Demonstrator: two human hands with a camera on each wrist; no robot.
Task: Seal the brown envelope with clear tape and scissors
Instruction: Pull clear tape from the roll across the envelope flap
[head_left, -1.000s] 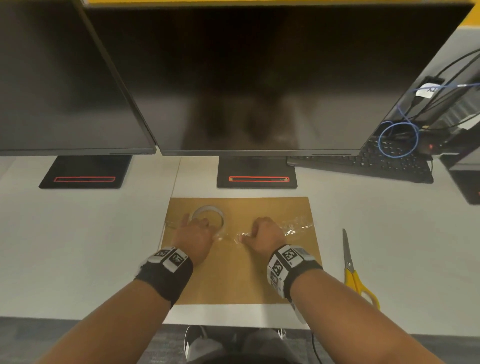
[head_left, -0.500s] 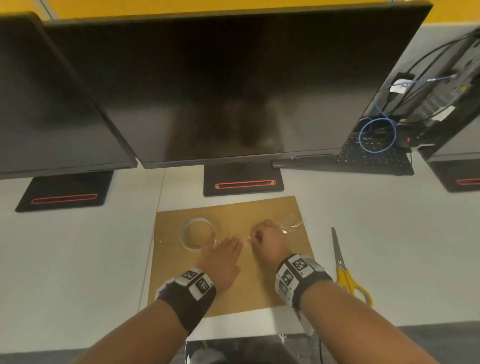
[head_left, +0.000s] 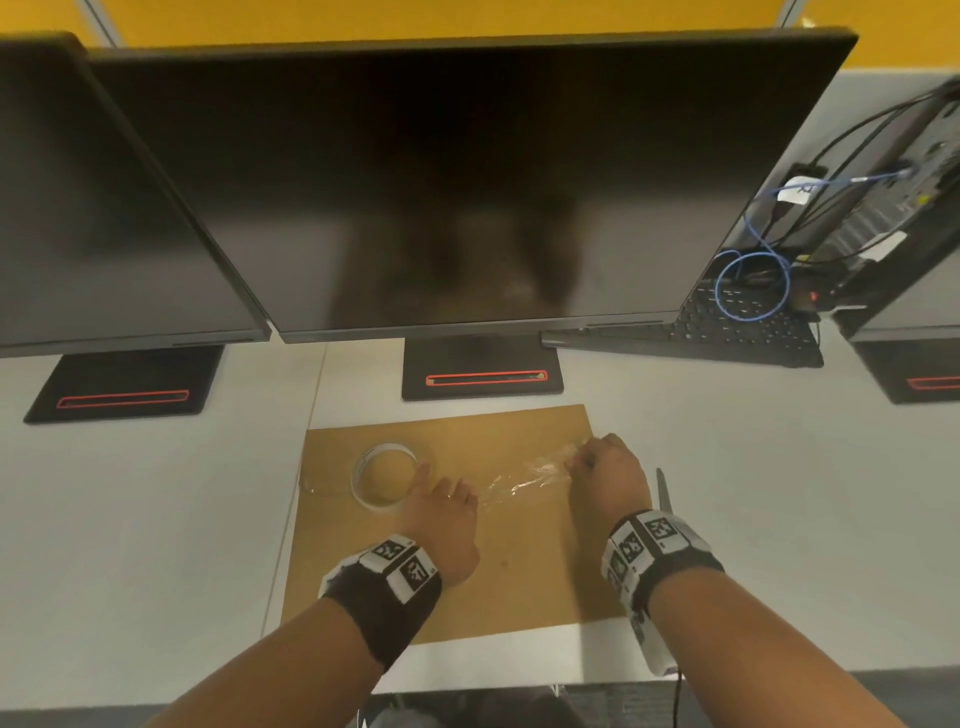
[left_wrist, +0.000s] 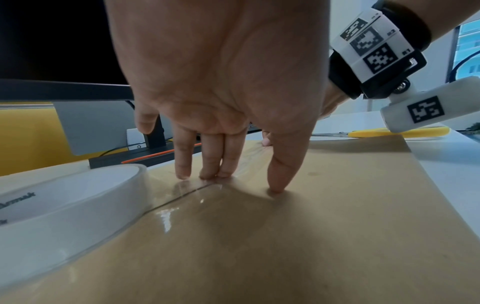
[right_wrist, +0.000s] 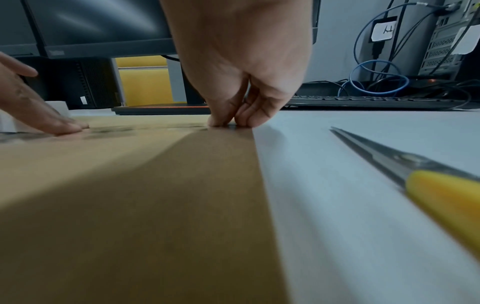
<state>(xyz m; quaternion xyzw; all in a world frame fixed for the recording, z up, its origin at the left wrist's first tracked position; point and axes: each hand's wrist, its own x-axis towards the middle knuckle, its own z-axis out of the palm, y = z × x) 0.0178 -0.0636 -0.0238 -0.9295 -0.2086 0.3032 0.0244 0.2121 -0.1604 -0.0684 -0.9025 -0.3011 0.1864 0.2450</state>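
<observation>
The brown envelope lies flat on the white desk. A clear tape roll lies flat on the envelope's upper left part. From it a clear tape strip runs right across the envelope. My left hand presses the strip down with straight fingers, just right of the roll. My right hand pinches the strip's far end at the envelope's right edge. Yellow-handled scissors lie on the desk right of the envelope, largely hidden behind my right wrist in the head view.
Two large dark monitors stand behind the envelope on black bases. A black keyboard, a blue cable coil and a computer tower are at the back right. The desk's front edge is just below the envelope.
My left hand let go of the tape roll and moved right, now pressing flat on the strip. My right hand drew the strip's end right to the envelope's edge.
</observation>
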